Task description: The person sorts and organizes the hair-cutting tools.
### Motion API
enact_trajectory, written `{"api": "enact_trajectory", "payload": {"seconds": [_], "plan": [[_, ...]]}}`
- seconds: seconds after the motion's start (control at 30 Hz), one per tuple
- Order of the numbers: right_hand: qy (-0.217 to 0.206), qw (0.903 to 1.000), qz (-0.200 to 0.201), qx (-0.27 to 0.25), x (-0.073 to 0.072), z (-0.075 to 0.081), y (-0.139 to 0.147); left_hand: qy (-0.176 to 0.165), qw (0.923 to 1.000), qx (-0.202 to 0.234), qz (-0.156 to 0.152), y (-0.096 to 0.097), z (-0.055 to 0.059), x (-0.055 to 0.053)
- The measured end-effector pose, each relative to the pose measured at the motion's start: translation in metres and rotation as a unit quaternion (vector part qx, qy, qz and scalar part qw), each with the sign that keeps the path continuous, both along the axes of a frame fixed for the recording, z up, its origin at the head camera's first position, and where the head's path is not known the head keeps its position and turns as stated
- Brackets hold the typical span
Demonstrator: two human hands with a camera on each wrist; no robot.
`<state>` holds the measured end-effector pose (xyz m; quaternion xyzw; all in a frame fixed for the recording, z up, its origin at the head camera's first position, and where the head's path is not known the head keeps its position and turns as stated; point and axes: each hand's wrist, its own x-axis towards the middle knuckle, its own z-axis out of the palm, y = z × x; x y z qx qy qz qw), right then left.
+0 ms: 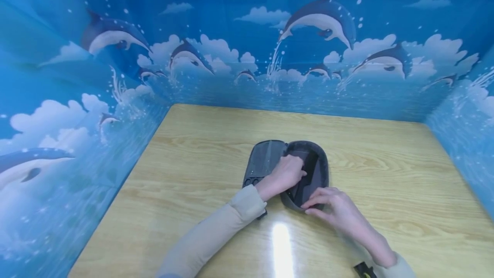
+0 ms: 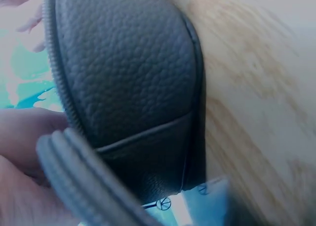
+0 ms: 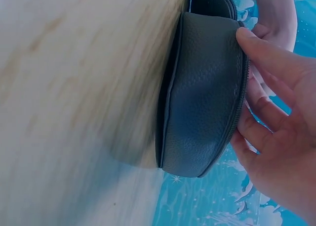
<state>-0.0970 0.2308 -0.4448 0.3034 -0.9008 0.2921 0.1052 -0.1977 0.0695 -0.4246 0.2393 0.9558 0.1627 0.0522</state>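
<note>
A dark grey, leather-textured zip case (image 1: 325, 175) lies unfolded on the wooden table, its flatter flap (image 1: 264, 158) to the left and its deep half to the right. My left hand (image 1: 285, 173) reaches over the flap into the deep half, beside a black strip (image 1: 311, 162); the fingertips are partly hidden. With the thumb outside the wall and fingers over the inner side, my right hand (image 3: 281, 127) pinches the near-right rim of the case (image 3: 205, 97). The left wrist view shows the case's pebbled side wall (image 2: 128, 63) and zip edge beside the left hand (image 2: 24, 147).
The light wood-grain table (image 1: 193, 162) extends around the case. Blue dolphin-print sheets (image 1: 247, 46) stand behind it and along both sides. Small dark round loops (image 1: 252, 181) show at the flap's near edge, partly behind the left wrist.
</note>
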Motion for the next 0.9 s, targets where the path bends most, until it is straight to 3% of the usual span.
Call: {"api": "enact_trajectory", "payload": {"seconds": [0.13,0.33,0.47,0.6,0.7,0.8,0.9], "plan": [[0.011,0.9999,-0.002,-0.002,-0.002,0.002,0.000,0.016,0.9994,0.030,-0.005,-0.004,0.005,0.000],[0.040,0.9980,-0.040,-0.029,-0.007,0.011,0.002,-0.009,0.9934,0.114,0.007,-0.017,0.018,-0.003],[0.054,0.9938,-0.090,-0.037,-0.011,0.018,0.006,-0.009,0.9833,0.178,0.038,-0.041,0.027,-0.008],[0.041,0.9894,-0.131,-0.046,-0.015,0.018,0.011,-0.018,0.9708,0.222,0.090,-0.077,0.029,-0.014],[0.020,0.9870,-0.153,-0.046,-0.017,0.016,0.016,-0.025,0.9661,0.223,0.127,-0.105,0.025,-0.018],[-0.033,0.9852,-0.164,-0.038,-0.019,0.013,0.019,-0.020,0.9733,0.177,0.144,-0.127,0.016,-0.020],[-0.103,0.9797,-0.168,-0.033,-0.021,0.011,0.021,-0.024,0.9819,0.122,0.143,-0.143,0.007,-0.019]]}}
